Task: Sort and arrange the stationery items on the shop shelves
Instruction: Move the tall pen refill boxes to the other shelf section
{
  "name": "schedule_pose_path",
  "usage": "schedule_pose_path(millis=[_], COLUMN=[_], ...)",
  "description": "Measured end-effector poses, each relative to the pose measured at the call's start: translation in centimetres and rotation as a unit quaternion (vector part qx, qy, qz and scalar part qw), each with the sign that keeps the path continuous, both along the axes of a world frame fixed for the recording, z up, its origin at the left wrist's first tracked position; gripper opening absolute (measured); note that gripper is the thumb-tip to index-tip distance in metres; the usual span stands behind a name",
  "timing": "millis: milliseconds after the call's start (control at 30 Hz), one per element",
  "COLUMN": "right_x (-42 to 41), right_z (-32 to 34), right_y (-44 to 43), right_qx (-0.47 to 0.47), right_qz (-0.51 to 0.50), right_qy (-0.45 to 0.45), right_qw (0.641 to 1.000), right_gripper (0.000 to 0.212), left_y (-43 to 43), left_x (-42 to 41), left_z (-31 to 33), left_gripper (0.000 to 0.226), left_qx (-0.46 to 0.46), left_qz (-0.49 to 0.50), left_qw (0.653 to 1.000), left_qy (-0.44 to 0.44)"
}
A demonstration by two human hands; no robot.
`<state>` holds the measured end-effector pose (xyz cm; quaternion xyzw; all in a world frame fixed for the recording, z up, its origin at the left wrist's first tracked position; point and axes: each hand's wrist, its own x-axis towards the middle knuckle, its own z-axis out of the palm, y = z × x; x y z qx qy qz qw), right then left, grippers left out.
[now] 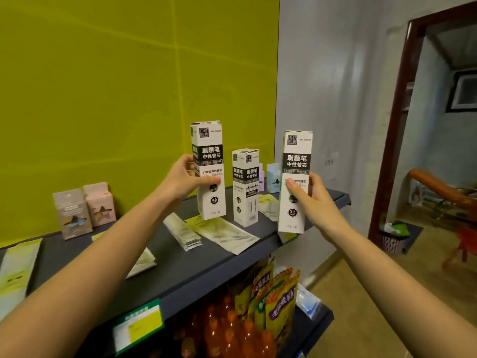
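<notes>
The fingers [186, 159] of the left hand [184, 180] wrap round a tall white refill box [207, 148], thumb across the front, the rest behind its left edge. Box upright, tilted slightly, black band with white print, "0.5" circle low on the front. Its bottom edge is over the back half of the shelf [180, 264]; cannot tell if it touches.

The right hand [313, 200] grips a second refill box [296, 156] of the same design, thumb on the front and right fingers [314, 178] round the right edge. It is upright, off the shelf, in the air in front of the shelf's right front corner.

Between the two stands a third refill box [245, 187], upright on the shelf, untouched, turned so a barcode side shows.

Around it on the dark grey shelf: flat pale packets [227, 232] lying just in front of the boxes, a narrow stack of packets [183, 232] to their left, and more flat packs at the far left. Two pink boxes [73, 213] stand side by side against the yellow-green wall [103, 73]. Small blue box [273, 177] and a purple one stand behind the third box near the shelf's right end.

Green price label [139, 329] on the shelf's front edge. Lower shelf holds snack bags [277, 301] and orange bottles [219, 329]. Doorway at right, with a bin [393, 240] by it.
</notes>
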<state>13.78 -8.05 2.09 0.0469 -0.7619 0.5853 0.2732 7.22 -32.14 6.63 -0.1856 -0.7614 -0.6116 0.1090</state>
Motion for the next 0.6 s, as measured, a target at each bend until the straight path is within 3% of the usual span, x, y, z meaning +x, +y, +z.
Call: schedule_pose_path(millis=[200, 600], right_x=[-5.7, -16.0], right_z=[0.4, -1.7], right_y=[5.7, 13.0], right_qx=[-0.001, -0.007], right_qz=[0.003, 0.076], right_qy=[0.01, -0.035], right_qw=[1.0, 0.996], right_gripper=[0.048, 0.054], left_y=[3.0, 8.0], left_x=[-5.1, -11.1], left_z=[-0.8, -3.9], left_gripper=[0.061, 0.053], left_qx=[-0.009, -0.043], left_qz=[0.067, 0.199], left_qw=[0.998, 0.978], left_qy=[-0.011, -0.038])
